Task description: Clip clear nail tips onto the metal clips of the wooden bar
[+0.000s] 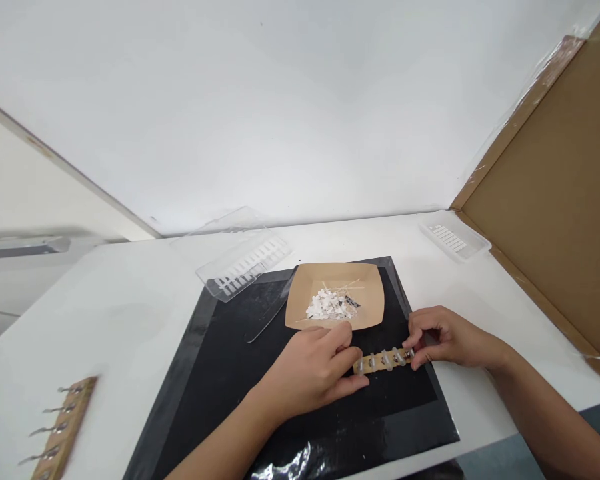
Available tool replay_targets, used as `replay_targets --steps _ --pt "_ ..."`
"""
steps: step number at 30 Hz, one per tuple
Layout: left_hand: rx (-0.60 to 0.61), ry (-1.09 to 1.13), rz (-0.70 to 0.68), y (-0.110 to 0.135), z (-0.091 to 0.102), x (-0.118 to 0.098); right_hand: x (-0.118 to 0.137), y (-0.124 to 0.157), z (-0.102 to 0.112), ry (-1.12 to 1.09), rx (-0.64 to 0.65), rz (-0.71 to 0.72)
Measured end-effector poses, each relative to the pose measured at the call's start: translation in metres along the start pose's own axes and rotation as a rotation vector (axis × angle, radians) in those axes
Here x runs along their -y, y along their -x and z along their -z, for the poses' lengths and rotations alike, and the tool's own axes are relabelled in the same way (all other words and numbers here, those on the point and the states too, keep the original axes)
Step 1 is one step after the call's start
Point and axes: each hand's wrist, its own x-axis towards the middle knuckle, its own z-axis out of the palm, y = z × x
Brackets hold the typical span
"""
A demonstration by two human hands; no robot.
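Observation:
A narrow wooden strip lies across the black mat, with several small clear tube-like pieces set along it in a row. My left hand is closed at the strip's left end, thumb below and fingers above, covering that end. At the other end, my right hand pinches the strip or its last clear piece between thumb and fingers; which of the two I cannot tell. Just behind the strip stands a brown paper tray holding a heap of small white bits, thin sticks and dark scraps.
The black mat lies on a white table. A clear box with white strips overlaps its back left edge. Another wooden strip with metal clips is at left. A clear tray sits near the cardboard wall.

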Motion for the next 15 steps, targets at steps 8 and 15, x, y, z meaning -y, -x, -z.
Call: replay_targets --steps 8,15 --pt "0.048 -0.013 0.027 0.0012 0.0005 0.0014 0.0025 -0.0011 0.0013 0.084 -0.02 0.037" --pt "0.058 -0.001 0.03 0.0023 0.0 0.0009 0.0012 0.0001 0.0019 0.172 -0.004 -0.008"
